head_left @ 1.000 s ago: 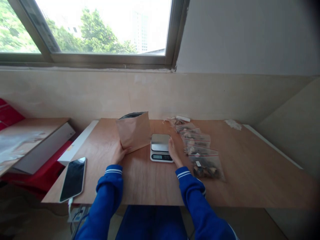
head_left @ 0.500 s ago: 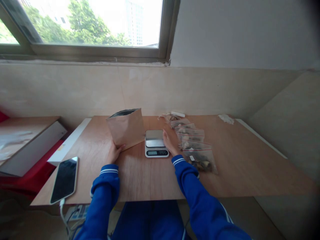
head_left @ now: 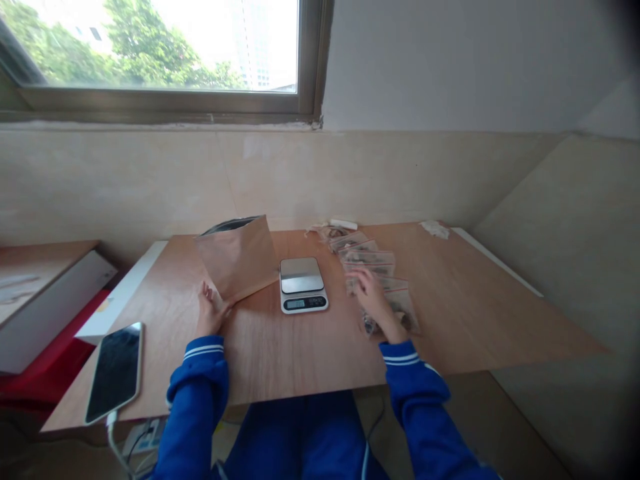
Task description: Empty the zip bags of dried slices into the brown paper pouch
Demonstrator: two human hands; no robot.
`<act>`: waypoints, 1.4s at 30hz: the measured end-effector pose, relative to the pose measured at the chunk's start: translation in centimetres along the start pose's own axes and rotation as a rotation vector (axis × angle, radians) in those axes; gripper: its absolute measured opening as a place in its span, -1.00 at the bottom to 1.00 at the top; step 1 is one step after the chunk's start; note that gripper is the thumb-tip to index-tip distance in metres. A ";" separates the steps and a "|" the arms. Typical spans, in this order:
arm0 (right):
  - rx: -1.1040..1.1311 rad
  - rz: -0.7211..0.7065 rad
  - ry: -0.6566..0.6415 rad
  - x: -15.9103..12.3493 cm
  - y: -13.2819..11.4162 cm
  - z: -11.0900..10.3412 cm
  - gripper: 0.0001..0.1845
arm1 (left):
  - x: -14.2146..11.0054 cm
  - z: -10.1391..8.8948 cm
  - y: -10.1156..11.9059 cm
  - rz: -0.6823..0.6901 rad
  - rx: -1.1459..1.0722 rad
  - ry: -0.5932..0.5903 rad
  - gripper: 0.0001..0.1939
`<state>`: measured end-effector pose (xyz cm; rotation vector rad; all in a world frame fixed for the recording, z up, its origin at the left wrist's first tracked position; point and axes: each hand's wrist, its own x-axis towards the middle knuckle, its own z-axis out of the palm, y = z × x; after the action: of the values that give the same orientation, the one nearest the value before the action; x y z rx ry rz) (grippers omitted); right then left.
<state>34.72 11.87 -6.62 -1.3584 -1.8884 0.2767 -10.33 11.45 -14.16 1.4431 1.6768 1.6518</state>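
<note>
A brown kraft paper pouch (head_left: 240,260) stands on the table with its mouth gaping and dark inside. My left hand (head_left: 213,312) is at its lower left corner, fingers spread and thumb near the bottom edge, not wrapped around it. To the pouch's right sits a white kitchen scale (head_left: 303,285) with a bare metal plate and a lit display. My right hand (head_left: 373,297) is over the row of clear zip bags, with fingers apart and pointing left. The nearest zip bag (head_left: 407,308), holding dark pieces, lies partly under that hand; another zip bag (head_left: 380,260) lies behind it.
A phone (head_left: 116,373) on a white charging cable lies at the table's left front edge. At the back are a small white cylinder (head_left: 344,225) and a crumpled whitish scrap (head_left: 435,230). A wall with a window (head_left: 165,53) stands behind the table (head_left: 310,353).
My right hand has left the scale's right side and moved right, over the zip bags. My left hand has loosened from the pouch's lower corner. The view has shifted slightly right.
</note>
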 end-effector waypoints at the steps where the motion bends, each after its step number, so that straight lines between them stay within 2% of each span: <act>1: -0.063 0.021 -0.036 -1.2 0.8 -1.7 -0.61 | -0.7 -0.2 -0.4 -0.030 0.013 0.005 0.17; 3: -0.152 0.042 -0.113 -3.2 2.5 -4.3 -0.60 | -2.3 -0.5 -0.8 -0.075 0.038 0.026 0.20; 5: -0.184 0.028 -0.166 -4.6 3.8 -5.8 -0.63 | -3.9 -0.5 -0.8 -0.071 0.082 0.055 0.19; 8: -0.206 0.011 -0.167 -5.4 4.9 -6.6 -0.68 | -6.1 -0.1 0.1 -0.022 0.153 0.100 0.07; 12: -0.240 0.047 -0.152 -5.6 5.8 -7.2 -0.62 | -8.1 0.8 1.8 0.013 0.178 0.109 -0.06; 16: -0.389 0.064 -0.143 -5.9 5.8 -8.0 -0.74 | -9.7 1.9 3.3 0.015 0.124 0.111 -0.22; 18: -0.481 0.052 -0.134 -5.9 5.3 -8.6 -0.73 | -10.2 2.3 3.7 0.007 0.098 0.094 -0.28; 21: -0.573 0.023 -0.119 -5.5 3.6 -9.7 -0.69 | -10.5 2.5 4.3 -0.014 0.081 0.060 -0.33; 23: -0.597 0.000 -0.097 -5.1 1.5 -10.7 -0.70 | -10.4 2.4 5.4 -0.029 0.069 0.045 -0.41; 26: -0.544 -0.063 -0.073 -4.2 -3.4 -12.0 -0.74 | -10.3 2.0 8.8 0.013 0.054 -0.015 -0.70; 28: -0.452 -0.084 -0.069 -3.5 -7.6 -12.3 -0.76 | -10.7 1.8 11.9 0.132 0.067 0.012 -0.80; 30: -0.340 -0.076 -0.026 -2.4 -11.9 -11.6 -0.79 | -11.3 2.0 15.1 0.255 0.005 0.046 -0.81; 32: -0.177 -0.058 -0.009 -1.2 -15.7 -9.6 -0.81 | -11.9 2.7 17.8 0.317 -0.103 -0.004 -0.79; 33: -0.091 -0.058 0.006 -0.6 -17.3 -8.2 -0.81 | -12.0 3.2 18.7 0.311 -0.154 -0.035 -0.77; 35: 0.063 -0.068 -0.049 0.3 -19.7 -4.8 -0.82 | -11.9 4.5 19.8 0.238 -0.249 -0.121 -0.73; 38: 0.265 -0.061 -0.126 0.8 -21.5 0.5 -0.81 | -10.9 6.4 19.4 0.039 -0.423 -0.110 -0.62; 42: 0.477 0.034 -0.110 0.0 -21.1 5.8 -0.78 | -9.3 7.2 17.1 -0.136 -0.528 -0.049 -0.59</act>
<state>15.76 4.80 1.71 -1.0655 -1.7392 0.7788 6.00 3.63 -4.06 1.0755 1.1571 1.7858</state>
